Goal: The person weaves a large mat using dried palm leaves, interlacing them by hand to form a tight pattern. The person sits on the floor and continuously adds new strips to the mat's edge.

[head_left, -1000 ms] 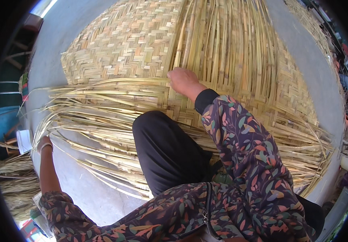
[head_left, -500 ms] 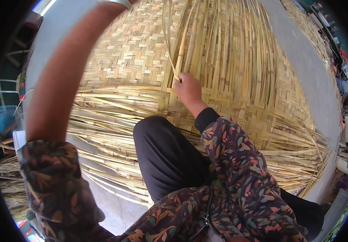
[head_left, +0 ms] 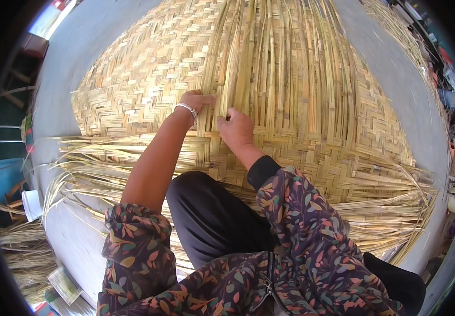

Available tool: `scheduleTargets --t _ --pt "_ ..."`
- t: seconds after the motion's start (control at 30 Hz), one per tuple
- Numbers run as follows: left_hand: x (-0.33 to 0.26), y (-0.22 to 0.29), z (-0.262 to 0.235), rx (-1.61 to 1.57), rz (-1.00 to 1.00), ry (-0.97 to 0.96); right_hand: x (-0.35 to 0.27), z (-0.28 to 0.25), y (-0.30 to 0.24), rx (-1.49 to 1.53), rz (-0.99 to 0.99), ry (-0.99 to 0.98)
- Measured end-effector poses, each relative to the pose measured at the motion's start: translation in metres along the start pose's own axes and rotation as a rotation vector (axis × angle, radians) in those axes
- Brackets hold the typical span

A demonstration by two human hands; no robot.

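A large mat (head_left: pixel 148 68) of flat, pale yellow reed strips in a slanting weave lies in front of me. Long loose reed strips (head_left: pixel 291 68) run away from me over its middle and right part. My left hand (head_left: pixel 198 100), with a white bracelet on the wrist, rests low on the mat beside these strips, one finger stretched out to the right; its other fingers are partly hidden. Close by on the right, my right hand (head_left: pixel 236 129) pinches the near end of a reed strip (head_left: pixel 233 79) between thumb and fingers at the weaving line.
Unwoven strip ends (head_left: pixel 95 152) fan out to the left, and others (head_left: pixel 396 205) to the right. My bent knee (head_left: pixel 206 210) is over the near edge. Grey floor (head_left: pixel 64 105) surrounds the mat. Bundles of stalks (head_left: pixel 22 253) lie at lower left, and cluttered goods (head_left: pixel 454 95) line the right side.
My left arm has come down from the far upper left to the strips beside my right hand. The lifted strips now lie lower, and my right hand has shifted slightly nearer to me.
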State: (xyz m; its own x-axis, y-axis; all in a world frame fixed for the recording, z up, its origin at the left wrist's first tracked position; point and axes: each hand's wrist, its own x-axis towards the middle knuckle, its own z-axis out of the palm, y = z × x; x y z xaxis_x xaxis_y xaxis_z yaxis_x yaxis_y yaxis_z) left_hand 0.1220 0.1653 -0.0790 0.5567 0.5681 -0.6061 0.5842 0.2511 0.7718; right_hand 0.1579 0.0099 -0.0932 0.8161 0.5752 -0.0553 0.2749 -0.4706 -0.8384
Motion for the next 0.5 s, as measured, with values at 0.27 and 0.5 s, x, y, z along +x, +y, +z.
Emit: scheduleTargets --t 0.27,0.5 --pt "-0.027 0.047 -0.004 -0.425 0.245 -0.370 0.009 0.001 0.001 -0.293 -0.268 -0.201" --pt "-0.028 0.028 -0.016 1.130 0.379 -0.067 0.019 -0.016 -0.001 -0.295 -0.294 -0.479"
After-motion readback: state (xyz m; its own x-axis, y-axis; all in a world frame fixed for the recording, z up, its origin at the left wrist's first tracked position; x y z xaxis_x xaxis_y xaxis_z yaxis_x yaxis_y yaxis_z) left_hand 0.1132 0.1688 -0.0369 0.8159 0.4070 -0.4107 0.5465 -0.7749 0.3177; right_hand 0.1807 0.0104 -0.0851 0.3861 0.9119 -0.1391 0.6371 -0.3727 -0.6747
